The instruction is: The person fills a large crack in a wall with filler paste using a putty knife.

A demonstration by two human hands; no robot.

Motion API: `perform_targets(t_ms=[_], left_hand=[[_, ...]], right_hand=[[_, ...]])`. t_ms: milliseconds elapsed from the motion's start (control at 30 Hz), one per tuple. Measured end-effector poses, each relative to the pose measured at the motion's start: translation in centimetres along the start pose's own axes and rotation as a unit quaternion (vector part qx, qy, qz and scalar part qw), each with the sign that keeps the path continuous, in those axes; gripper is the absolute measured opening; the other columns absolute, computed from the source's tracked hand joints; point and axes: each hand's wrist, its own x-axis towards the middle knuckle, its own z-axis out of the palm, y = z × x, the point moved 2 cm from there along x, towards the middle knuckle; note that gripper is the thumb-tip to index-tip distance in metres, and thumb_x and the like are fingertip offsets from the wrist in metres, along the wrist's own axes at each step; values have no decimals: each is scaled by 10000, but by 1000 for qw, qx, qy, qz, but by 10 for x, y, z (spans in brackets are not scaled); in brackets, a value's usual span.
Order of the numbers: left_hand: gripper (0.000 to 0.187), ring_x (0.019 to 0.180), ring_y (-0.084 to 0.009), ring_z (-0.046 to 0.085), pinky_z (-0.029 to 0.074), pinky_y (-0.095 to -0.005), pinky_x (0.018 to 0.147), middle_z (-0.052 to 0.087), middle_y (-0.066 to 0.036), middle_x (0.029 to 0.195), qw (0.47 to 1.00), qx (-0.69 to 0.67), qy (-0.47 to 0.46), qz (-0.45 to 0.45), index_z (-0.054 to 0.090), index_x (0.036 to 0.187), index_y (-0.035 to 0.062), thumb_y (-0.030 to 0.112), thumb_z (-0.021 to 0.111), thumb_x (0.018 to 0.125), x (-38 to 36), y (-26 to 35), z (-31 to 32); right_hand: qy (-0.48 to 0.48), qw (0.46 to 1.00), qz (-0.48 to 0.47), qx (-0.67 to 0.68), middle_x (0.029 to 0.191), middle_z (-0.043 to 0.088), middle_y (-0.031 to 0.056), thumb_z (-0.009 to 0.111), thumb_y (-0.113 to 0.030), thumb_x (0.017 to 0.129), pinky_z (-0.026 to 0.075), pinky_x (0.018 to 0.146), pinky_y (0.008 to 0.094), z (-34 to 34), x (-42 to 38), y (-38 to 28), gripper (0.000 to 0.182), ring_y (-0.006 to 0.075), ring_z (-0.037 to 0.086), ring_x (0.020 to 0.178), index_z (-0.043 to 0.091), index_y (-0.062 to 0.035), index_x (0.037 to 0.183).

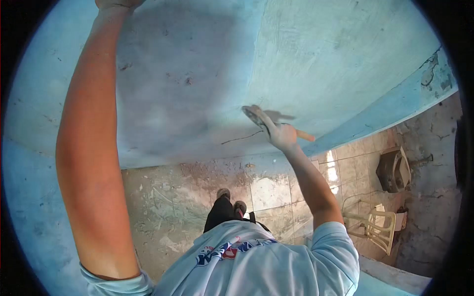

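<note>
My right hand (282, 137) is closed around a putty knife (306, 135) whose light wooden handle sticks out to the right. Its dark blade meets the blue wall (212, 89) in front of me, close to a thin dark crack. My left arm stretches up along the left side of the view. At the top edge my left hand (117, 3) shows only in part, near the wall, its fingers cut off by the frame. Chipped spots mark the wall between my arms, and a paler, smoother area lies above my right hand.
Below is a dusty tiled floor (271, 192) with my feet close to the wall's base. At the right stand an old boxy television (393, 170) and a light-coloured chair frame (387, 229). A rough grey surface (429, 217) lies beyond them.
</note>
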Motion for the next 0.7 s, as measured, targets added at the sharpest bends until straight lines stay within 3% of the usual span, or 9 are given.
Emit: perform_targets(t_ms=[33,133,167,267,367,467,567,667,700], left_hand=[[573,1540,-257,358,145,-455,1290,462,-35,1639,999,10,-28,-23,644,1442,185,394,320,1019,1,3,-1],[574,1540,-253,358,142,-452,1291,467,-29,1636,997,-19,-55,-44,644,1444,191,393,315,1019,4,9,-8],[572,1537,-250,363,142,-450,1291,469,-25,1635,999,-11,-40,-33,644,1444,195,396,317,1019,2,7,-6],[578,1538,-250,360,143,-455,1292,462,-22,1640,1000,-3,-14,-17,635,1452,198,403,309,1021,-2,-2,4],[582,1537,-256,362,152,-457,1292,448,-19,1649,999,22,-39,-20,619,1469,201,404,302,1026,1,7,-2],[581,1543,-252,350,151,-452,1293,436,-9,1657,999,24,-37,-18,605,1484,209,400,299,1029,0,3,-3],[578,1547,-238,343,141,-441,1295,435,2,1658,999,32,-11,-4,605,1485,214,399,302,1029,-3,-3,6],[579,1550,-222,335,131,-437,1298,437,13,1656,997,27,-66,-37,607,1483,220,398,301,1026,2,8,-4],[576,1549,-219,336,131,-437,1298,437,15,1656,997,22,-63,-36,608,1483,222,392,302,1025,1,10,-4]], right_hand=[[-12,1000,0,1,711,727,124,552,-105,905,557,506,531,1,4,-5,842,345,681,531,254,-351,1653],[27,994,-69,-79,561,640,85,636,-217,945,519,424,450,34,15,-36,662,296,624,437,447,-293,1575],[14,997,-44,-66,565,643,95,643,-235,944,520,425,459,37,14,-33,640,300,629,441,465,-296,1555],[145,987,-29,68,647,693,115,627,-253,957,536,444,463,13,7,-21,568,310,652,470,497,-308,1507],[38,998,-11,-51,769,749,109,618,-266,971,555,469,451,37,15,-50,494,316,677,509,531,-268,1458],[101,992,-58,-44,784,755,99,626,-276,975,549,459,449,52,24,-72,467,319,680,515,548,-225,1433],[23,999,21,22,867,769,133,586,-216,931,561,492,500,38,5,-35,592,365,712,579,450,-244,1506],[56,998,-1,-29,683,711,138,611,-248,969,529,448,488,38,9,-50,414,346,678,514,554,-177,1372],[16,999,14,-44,703,723,143,614,-248,965,528,449,490,62,13,-56,361,349,685,524,573,-165,1315]])
